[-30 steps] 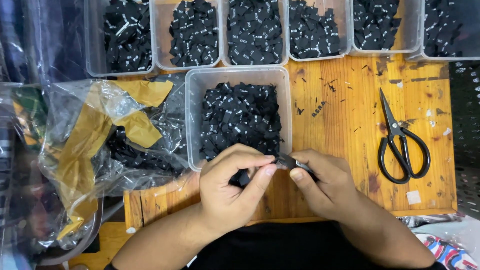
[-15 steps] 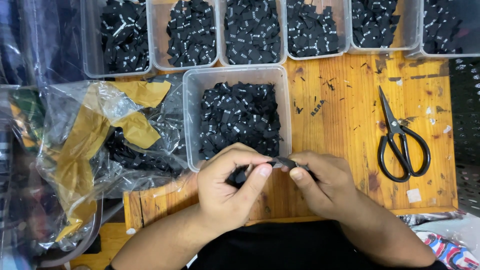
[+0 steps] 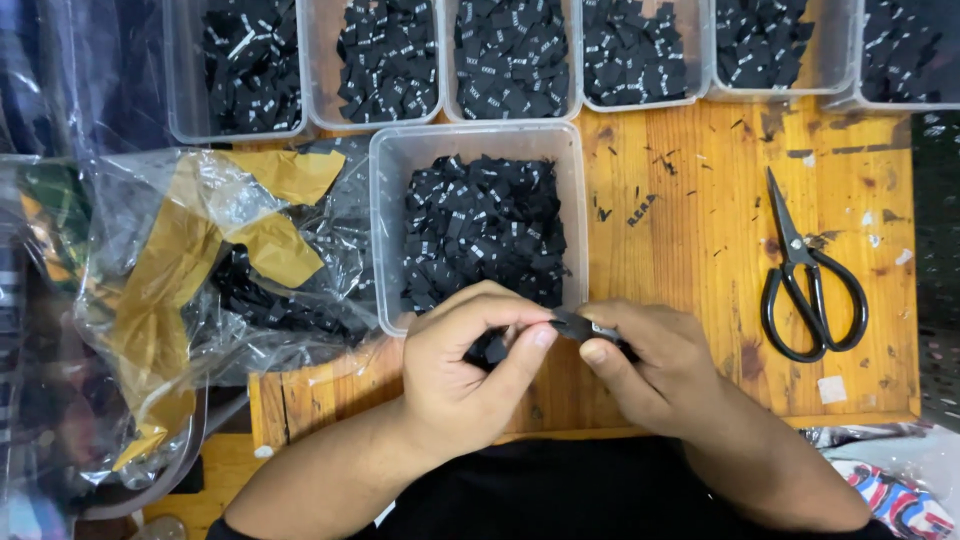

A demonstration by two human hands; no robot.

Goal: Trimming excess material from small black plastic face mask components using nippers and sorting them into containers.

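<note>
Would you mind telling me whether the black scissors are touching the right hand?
Apart. The head view shows the black scissors lying on the wooden board, with bare wood plainly between them and the right hand.

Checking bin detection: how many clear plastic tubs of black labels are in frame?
7. Six in a row along the top edge, the outermost cropped. One nearer tub sits just above the hands. More may lie outside the frame.

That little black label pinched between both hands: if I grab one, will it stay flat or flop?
The label is probably thin fabric: it likely flops and weighs almost nothing. Left hand and right hand pinch it by the fingertips, so it may slip easily. Those in the tub lie crumpled, not stacked.
</note>
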